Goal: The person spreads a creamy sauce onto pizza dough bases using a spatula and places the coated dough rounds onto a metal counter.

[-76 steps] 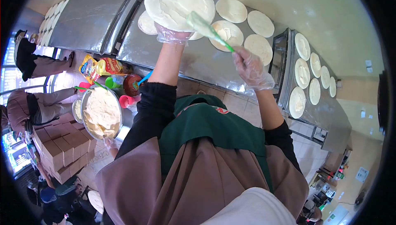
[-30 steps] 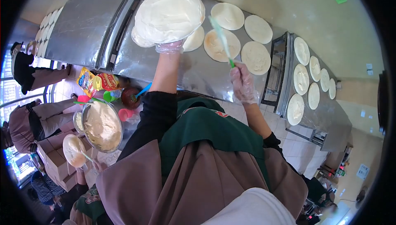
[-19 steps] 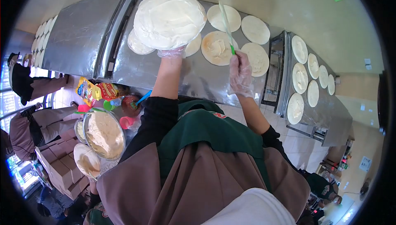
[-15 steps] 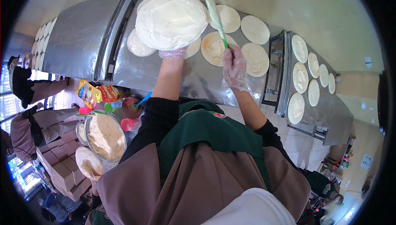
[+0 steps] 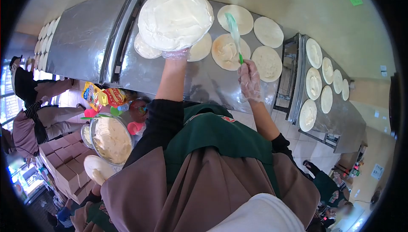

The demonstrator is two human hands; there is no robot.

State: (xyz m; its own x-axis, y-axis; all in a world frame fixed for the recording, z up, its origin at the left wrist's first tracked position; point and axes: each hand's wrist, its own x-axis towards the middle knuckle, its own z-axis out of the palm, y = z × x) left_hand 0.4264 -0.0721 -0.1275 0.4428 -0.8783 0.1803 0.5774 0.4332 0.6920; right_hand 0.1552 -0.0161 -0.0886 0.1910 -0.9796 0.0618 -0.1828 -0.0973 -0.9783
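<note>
My left hand (image 5: 176, 54), in a clear plastic glove, supports a large round disc (image 5: 175, 19) from below; white cream covers its top, and most of the hand is hidden beneath it. My gloved right hand (image 5: 249, 79) grips the green handle of a spatula (image 5: 235, 32), whose cream-smeared pale blade points up and away. The spatula hangs over a flat round (image 5: 226, 51) with a swirl of cream in its middle. More rounds, such as this one at the right (image 5: 266, 64), lie on the metal table (image 5: 204, 81).
At the left are a large bowl of cream (image 5: 111, 140), food packets (image 5: 114, 97), a red cup (image 5: 135, 128) and brown boxes (image 5: 66, 168). A second table (image 5: 335, 123) at the right bears several rounds. Other people stand at the left and lower right; one near the bowl holds a round (image 5: 97, 170).
The spatula has moved from over the cream-covered disc to the right, over the round with the cream swirl. Both hands keep their holds. A co-worker's round has appeared beside the bowl.
</note>
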